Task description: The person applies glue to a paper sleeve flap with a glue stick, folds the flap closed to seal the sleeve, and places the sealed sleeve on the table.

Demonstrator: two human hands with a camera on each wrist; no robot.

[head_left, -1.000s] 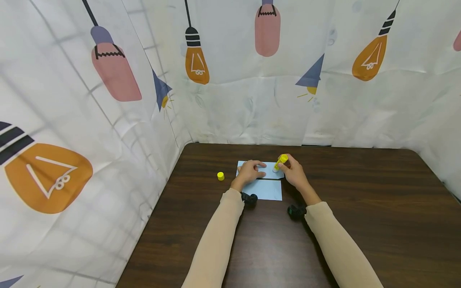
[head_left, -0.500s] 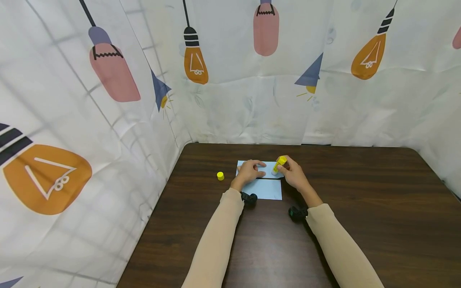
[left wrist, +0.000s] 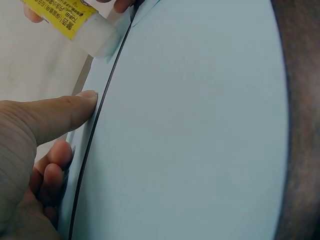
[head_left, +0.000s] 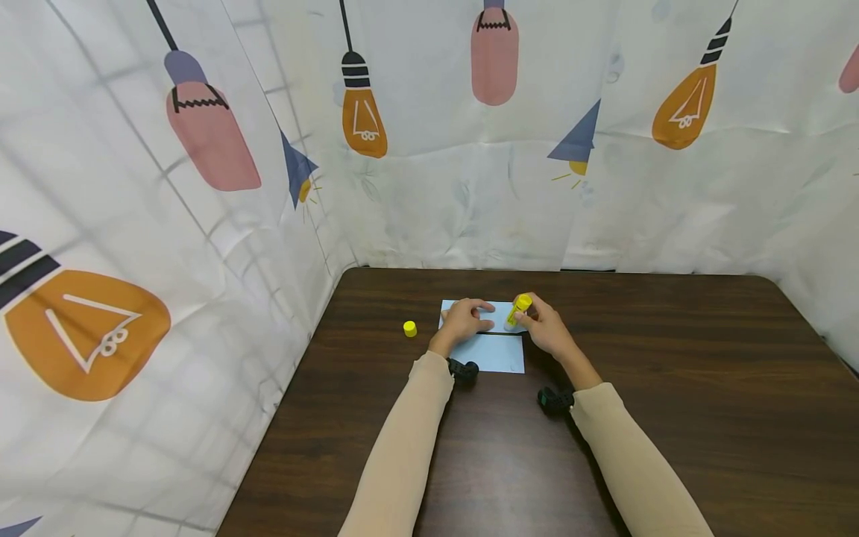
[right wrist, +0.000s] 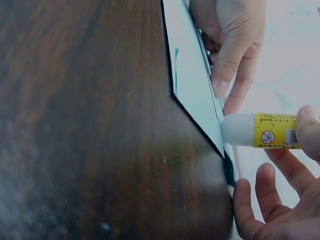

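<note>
Two light-blue paper pieces lie on the table, a narrow dark line between them: a farther piece (head_left: 500, 312) and a nearer piece (head_left: 493, 353). My left hand (head_left: 461, 321) presses on the farther piece, its thumb (left wrist: 75, 112) lying straight near that line. Between thumb and fingers, my right hand (head_left: 552, 330) holds a yellow glue stick (head_left: 520, 307), tilted with its whitish end down at the right part of the farther piece. In the right wrist view the whitish end (right wrist: 239, 129) meets the paper's edge. The loose yellow cap (head_left: 410, 329) stands left of the papers.
The dark brown wooden table (head_left: 678, 358) extends to both sides. Behind and to the left hangs a white curtain (head_left: 429, 209) printed with lamps. A black wrist camera (head_left: 463, 371) sits under the left wrist, another camera (head_left: 555, 400) under the right.
The right hand has drawn the glue stick slightly left and toward the person along the farther paper. The left hand keeps its place.
</note>
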